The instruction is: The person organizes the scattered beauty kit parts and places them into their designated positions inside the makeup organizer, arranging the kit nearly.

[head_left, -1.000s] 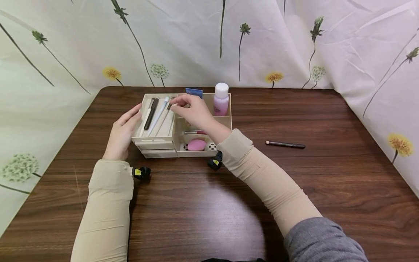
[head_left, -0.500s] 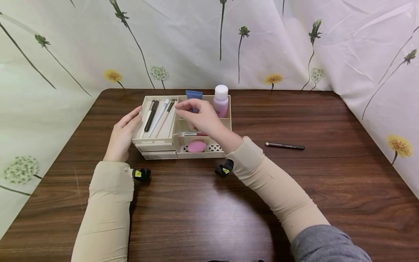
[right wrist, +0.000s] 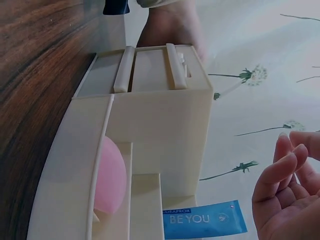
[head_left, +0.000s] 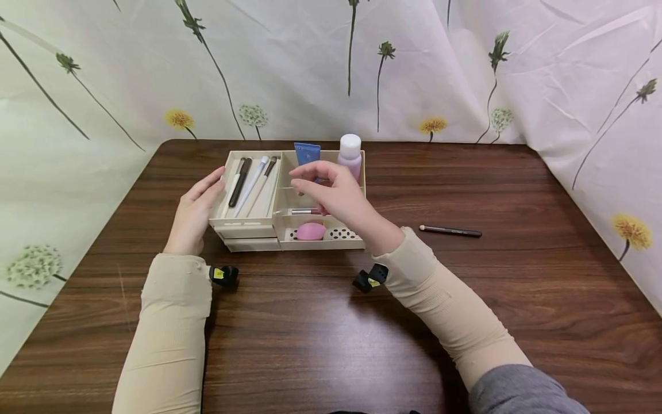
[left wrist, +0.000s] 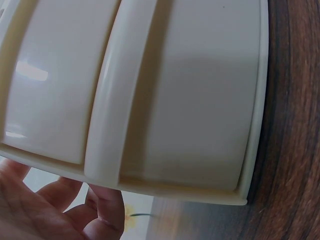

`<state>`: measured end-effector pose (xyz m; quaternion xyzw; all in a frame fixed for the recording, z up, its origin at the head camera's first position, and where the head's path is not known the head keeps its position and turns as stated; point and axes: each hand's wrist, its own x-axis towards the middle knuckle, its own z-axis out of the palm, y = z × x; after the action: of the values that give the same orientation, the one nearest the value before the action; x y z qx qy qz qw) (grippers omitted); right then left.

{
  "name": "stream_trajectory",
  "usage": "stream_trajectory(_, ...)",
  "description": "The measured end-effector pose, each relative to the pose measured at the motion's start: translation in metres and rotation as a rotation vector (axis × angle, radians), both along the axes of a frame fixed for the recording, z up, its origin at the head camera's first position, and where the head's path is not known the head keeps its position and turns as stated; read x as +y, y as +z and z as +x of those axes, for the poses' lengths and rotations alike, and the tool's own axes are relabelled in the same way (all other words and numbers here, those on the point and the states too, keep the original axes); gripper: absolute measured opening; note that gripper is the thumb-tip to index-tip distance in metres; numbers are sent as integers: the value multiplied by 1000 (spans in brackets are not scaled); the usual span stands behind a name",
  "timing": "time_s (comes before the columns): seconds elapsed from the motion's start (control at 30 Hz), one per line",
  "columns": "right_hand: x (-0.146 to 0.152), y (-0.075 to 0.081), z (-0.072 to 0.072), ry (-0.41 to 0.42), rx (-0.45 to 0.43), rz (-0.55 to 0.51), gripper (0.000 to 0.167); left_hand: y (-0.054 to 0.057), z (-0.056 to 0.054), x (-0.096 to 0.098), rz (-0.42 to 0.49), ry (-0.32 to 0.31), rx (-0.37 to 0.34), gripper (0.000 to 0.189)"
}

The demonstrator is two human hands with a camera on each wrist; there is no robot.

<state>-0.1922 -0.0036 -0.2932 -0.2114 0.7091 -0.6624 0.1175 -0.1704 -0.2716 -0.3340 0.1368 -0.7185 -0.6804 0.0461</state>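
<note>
A cream makeup organizer (head_left: 248,230) stands on the table with my left hand (head_left: 190,215) along its left side. In the left wrist view, the left fingers (left wrist: 107,205) touch the edge of that side beside the drawer fronts. My right hand (head_left: 343,198) hovers over the right-hand compartments, holding nothing, thumb and fingertips apart. Several makeup brushes (head_left: 252,185) lie in the left top tray. A blue tube (head_left: 307,153) and a purple bottle (head_left: 350,148) with a white cap stand in the back compartment. A brush with a silver ferrule (head_left: 304,211) lies in the middle one, a pink sponge (head_left: 311,232) in front.
A dark brush (head_left: 451,231) lies on the wooden table (head_left: 517,276) to the right of the organizer. Behind the table hangs a white curtain (head_left: 310,69) printed with flowers. A small black camera (head_left: 371,278) is strapped at the right wrist, another (head_left: 224,276) at the left.
My right hand has moved right and toward me, from above the brush tray to over the right-hand compartments. More of the brushes and blue tube shows. The left hand stays put.
</note>
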Motion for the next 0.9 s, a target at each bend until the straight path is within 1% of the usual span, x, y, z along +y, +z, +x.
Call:
stream_trajectory(0.23, 9, -6, 13, 33, -10, -53, 23, -1, -3, 0, -19, 3, -5, 50)
stream_trajectory(0.33, 13, -9, 19, 43, 5, -56, 23, 0, -3, 0, -22, 7, -10, 50)
stream_trajectory(0.63, 23, -13, 31, 42, 41, -20, 22, 0, -3, -2, -18, 13, -20, 49)
stream_trajectory(0.9, 39, -18, 35, 15, 24, 17, 21, 0, -3, 0, -9, 10, -21, 49)
